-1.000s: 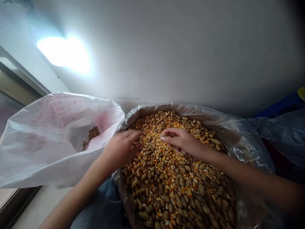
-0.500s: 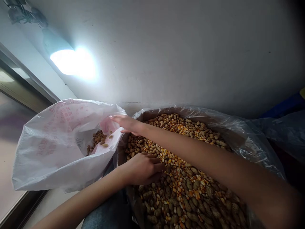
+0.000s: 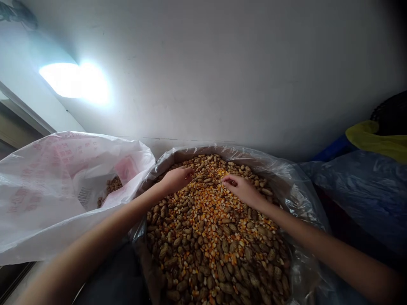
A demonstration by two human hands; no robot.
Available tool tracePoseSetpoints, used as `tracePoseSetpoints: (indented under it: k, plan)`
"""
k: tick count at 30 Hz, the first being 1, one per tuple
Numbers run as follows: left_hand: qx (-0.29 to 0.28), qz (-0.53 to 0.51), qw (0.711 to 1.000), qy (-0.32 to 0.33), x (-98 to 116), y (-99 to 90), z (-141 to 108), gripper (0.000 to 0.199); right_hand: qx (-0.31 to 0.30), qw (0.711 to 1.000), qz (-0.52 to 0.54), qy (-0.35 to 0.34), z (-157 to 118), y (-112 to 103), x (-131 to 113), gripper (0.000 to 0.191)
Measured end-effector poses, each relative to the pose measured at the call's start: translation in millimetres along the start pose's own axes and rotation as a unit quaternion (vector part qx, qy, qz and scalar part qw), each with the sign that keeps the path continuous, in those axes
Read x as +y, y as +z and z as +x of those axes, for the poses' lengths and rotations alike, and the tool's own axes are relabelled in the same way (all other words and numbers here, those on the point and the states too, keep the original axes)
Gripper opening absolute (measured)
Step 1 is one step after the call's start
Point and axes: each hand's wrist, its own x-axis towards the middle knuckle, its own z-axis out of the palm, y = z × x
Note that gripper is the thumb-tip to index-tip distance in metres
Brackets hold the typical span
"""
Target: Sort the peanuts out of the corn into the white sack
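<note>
A wide container (image 3: 144, 258) lined with clear plastic (image 3: 307, 203) holds unshelled peanuts (image 3: 178, 243) mixed with loose yellow and orange corn kernels (image 3: 211, 212). My left hand (image 3: 176, 179) hovers low over the far left part of the mix, its fingers curled in; whatever they hold is hidden. Across from it, my right hand (image 3: 243, 189) is over the far right part, thumb and fingertips drawn together in a pinch; I cannot make out anything between them. Left of the container, a white woven sack (image 3: 104, 231) with red print gapes, with some peanuts (image 3: 113, 185) inside.
A grey wall (image 3: 222, 84) rises right behind the container. A bright lamp (image 3: 76, 82) hangs at the upper left. To the right lie a dark plastic sheet (image 3: 365, 186), a yellow cloth (image 3: 381, 137) and a blue object (image 3: 333, 149).
My right hand has come back from the white sack's mouth to the corn and peanuts. My left hand has moved farther back over the mix. The view has turned to the right.
</note>
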Motion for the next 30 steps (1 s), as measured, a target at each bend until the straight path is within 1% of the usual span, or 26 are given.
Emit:
tracePoseSetpoints:
  k: [1, 3, 5, 7, 10, 13, 16, 18, 19, 20, 21, 22, 23, 24, 25, 26, 28, 29, 30]
  plan:
    - [-0.021, 0.019, 1.000, 0.002, -0.3, 3.9, 3.6, 0.024, -0.003, 1.000, -0.017, -0.011, 0.9, 3.1, 1.0, 0.024]
    - [-0.053, 0.043, 0.998, 0.001, -0.1, 12.0, 3.2, 0.022, -0.011, 0.998, -0.055, -0.042, 6.1, 9.2, -1.5, 0.025]
    - [-0.066, 0.048, 0.997, 0.000, -0.3, 18.3, -3.6, 0.022, -0.013, 0.992, -0.092, -0.085, 14.6, 15.5, -7.4, 0.026]
    - [-0.081, 0.043, 0.996, 0.009, -1.9, 21.4, -11.3, 0.026, -0.031, 0.983, -0.133, -0.119, 23.1, 22.7, -13.2, 0.027]
    - [-0.093, 0.030, 0.995, 0.032, -5.5, 22.2, -16.5, 0.033, -0.050, 0.973, -0.184, -0.129, 28.2, 32.9, -16.9, 0.027]
    - [-0.088, 0.038, 0.995, 0.029, -8.3, 23.1, -15.8, 0.031, -0.035, 0.976, -0.179, -0.118, 22.5, 35.9, -14.0, 0.027]
    - [-0.076, 0.048, 0.996, 0.013, -9.4, 22.9, -15.1, 0.026, -0.026, 0.989, -0.107, -0.096, 15.6, 28.7, -9.1, 0.025]
    - [-0.056, 0.022, 0.998, 0.012, -9.0, 20.2, -15.6, 0.025, -0.013, 0.998, -0.014, -0.060, 14.3, 20.9, -6.8, 0.024]
    - [-0.044, -0.006, 0.999, 0.014, -8.3, 18.1, -16.0, 0.025, -0.013, 0.998, 0.053, -0.029, 14.6, 16.9, -5.9, 0.025]
    - [-0.033, -0.044, 0.998, 0.013, -7.4, 15.7, -16.4, 0.025, -0.023, 0.990, 0.141, 0.012, 15.1, 13.0, -5.2, 0.025]
    - [-0.026, -0.092, 0.995, 0.006, -6.3, 13.2, -16.9, 0.025, -0.043, 0.969, 0.236, 0.056, 15.7, 9.5, -4.6, 0.024]
    - [-0.027, -0.151, 0.988, -0.010, -5.2, 11.0, -17.3, 0.024, -0.065, 0.940, 0.322, 0.095, 15.9, 6.1, -4.1, 0.023]
    - [-0.041, -0.219, 0.974, -0.030, -4.2, 9.4, -17.7, 0.023, -0.086, 0.909, 0.389, 0.123, 15.6, 3.0, -3.8, 0.021]
    - [-0.065, -0.291, 0.953, -0.054, -3.4, 8.3, -18.1, 0.022, -0.101, 0.885, 0.433, 0.139, 14.7, 0.1, -3.7, 0.019]
    - [-0.095, -0.361, 0.924, -0.079, -2.8, 7.9, -18.4, 0.022, -0.115, 0.871, 0.455, 0.146, 13.0, -2.8, -3.9, 0.017]
    - [-0.127, -0.423, 0.892, -0.102, -2.4, 8.1, -18.8, 0.021, -0.130, 0.868, 0.457, 0.146, 10.8, -5.6, -4.4, 0.015]
    - [-0.178, -0.509, 0.832, -0.130, -2.2, 9.0, -19.6, 0.020, -0.175, 0.877, 0.426, 0.137, 4.6, -11.0, -6.8, 0.019]
    - [-0.194, -0.533, 0.812, -0.139, -2.1, 9.4, -20.1, 0.019, -0.202, 0.890, 0.388, 0.127, 0.8, -13.4, -8.6, 0.023]
    - [-0.206, -0.548, 0.798, -0.142, -1.9, 9.4, -20.7, 0.019, -0.227, 0.911, 0.327, 0.112, -3.1, -15.6, -10.8, 0.026]
